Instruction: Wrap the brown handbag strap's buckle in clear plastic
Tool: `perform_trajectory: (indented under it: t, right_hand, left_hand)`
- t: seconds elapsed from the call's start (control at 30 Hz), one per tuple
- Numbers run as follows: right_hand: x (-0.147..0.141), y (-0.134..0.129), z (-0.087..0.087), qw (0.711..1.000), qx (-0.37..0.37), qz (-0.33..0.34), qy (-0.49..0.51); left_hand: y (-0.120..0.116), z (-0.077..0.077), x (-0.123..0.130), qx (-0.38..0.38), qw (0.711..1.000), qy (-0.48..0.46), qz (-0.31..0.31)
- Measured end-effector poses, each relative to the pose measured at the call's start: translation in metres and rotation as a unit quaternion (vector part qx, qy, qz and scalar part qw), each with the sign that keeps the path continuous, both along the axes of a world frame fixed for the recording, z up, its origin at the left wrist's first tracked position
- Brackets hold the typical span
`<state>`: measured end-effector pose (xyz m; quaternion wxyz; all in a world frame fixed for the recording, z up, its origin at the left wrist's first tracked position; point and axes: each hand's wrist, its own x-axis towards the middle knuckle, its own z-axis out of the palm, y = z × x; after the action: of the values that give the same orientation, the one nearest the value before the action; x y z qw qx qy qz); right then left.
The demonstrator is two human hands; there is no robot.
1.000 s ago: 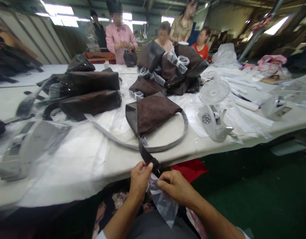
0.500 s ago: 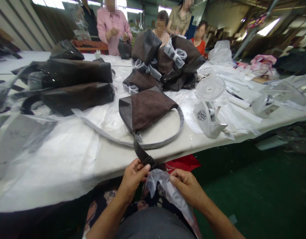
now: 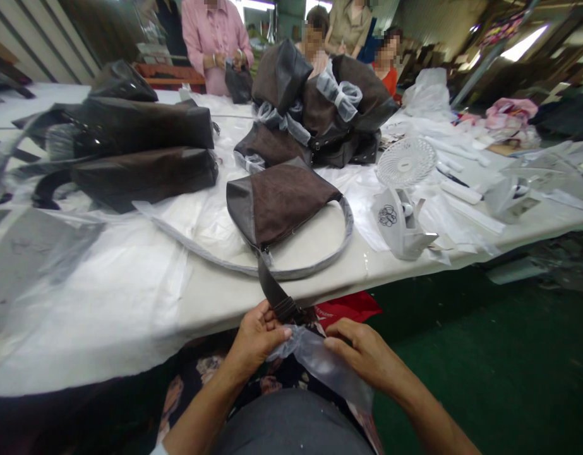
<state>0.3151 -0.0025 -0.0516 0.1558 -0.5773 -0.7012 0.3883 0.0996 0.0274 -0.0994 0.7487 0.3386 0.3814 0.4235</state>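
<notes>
A brown bag with dark grey ends lies on the table in front of me. Its long strap is wrapped in clear plastic and loops over the tabletop. The bare dark end of the strap hangs over the table edge. My left hand is closed at that end, with the thumb pressing a clear plastic sleeve near the buckle. Over my lap the sleeve droops to the right. My right hand is at its upper edge, fingers curled; whether they grip it is hard to see.
Brown bags lie stacked at left, and more bags are piled behind. A white fan stands to the right among plastic strips. A red bag hangs under the table edge. Several people are across the table.
The plastic sleeve has been gathered toward my left thumb and now stretches out to the right. My right hand has shifted slightly, its fingers looser. The view has tilted slightly down.
</notes>
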Motion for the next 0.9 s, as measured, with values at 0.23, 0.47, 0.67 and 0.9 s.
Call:
perform_trajectory:
  t: [0.23, 0.47, 0.67, 0.9]
  right_hand:
    - [-0.04, 0.017, -0.008, 0.992, -0.05, -0.045, 0.103]
    - [-0.02, 0.0, -0.022, 0.986, -0.017, -0.12, 0.114]
    - [-0.014, -0.01, -0.019, 0.989, -0.042, -0.092, 0.111]
    - [-0.025, 0.003, -0.009, 0.989, -0.046, -0.071, 0.124]
  left_hand:
    - [-0.008, 0.007, 0.0, -0.009, 1.0, -0.024, -0.017]
    - [-0.007, 0.01, 0.0, -0.027, 0.999, -0.026, -0.01]
    - [-0.004, 0.013, 0.01, -0.058, 0.997, -0.02, 0.044]
    - [-0.006, 0.016, 0.01, -0.044, 0.999, -0.011, 0.026]
